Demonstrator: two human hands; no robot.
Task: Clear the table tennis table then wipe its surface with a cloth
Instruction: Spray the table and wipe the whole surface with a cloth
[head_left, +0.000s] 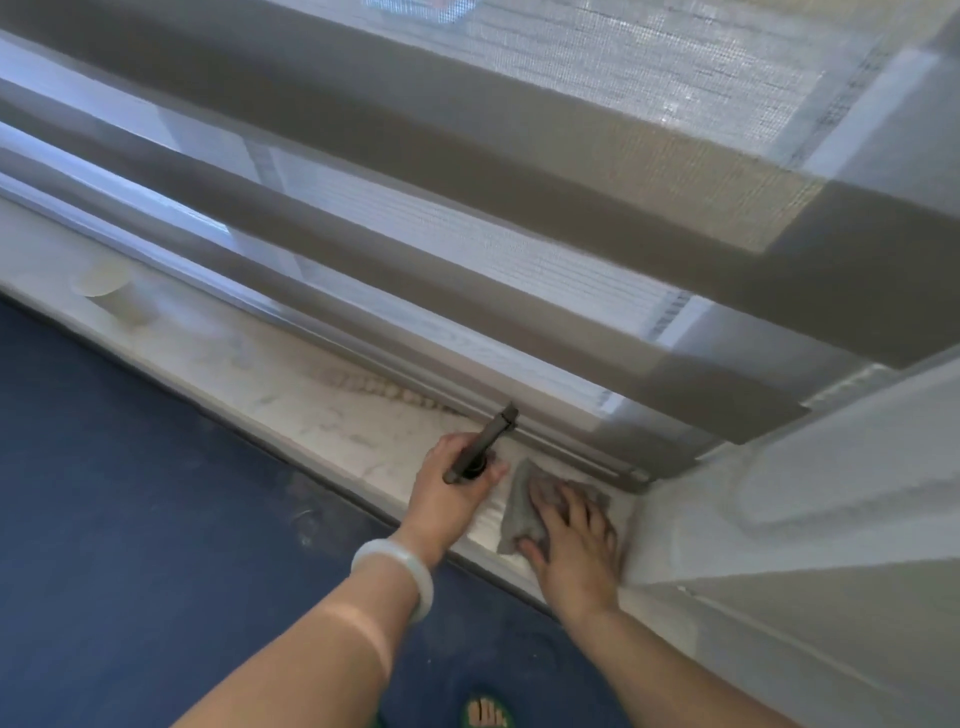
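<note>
My right hand (571, 535) lies flat on a grey cloth (519, 512) spread on the white marble window sill (322, 410), near the sill's right corner. Just to its left, my left hand (449, 486) grips a dark slim tool-like object (483, 441) that points up and right toward the blind's bottom rail. A pale bangle sits on my left wrist. The blue table tennis table (130, 519) fills the lower left, directly below the sill's front edge.
A banded grey-and-sheer roller blind (467, 234) hangs over the window above the sill. A white paper cup (111, 296) lies on its side at the sill's far left. A beaded cord (384, 387) lies mid-sill. A white wall panel (805, 519) bounds the right.
</note>
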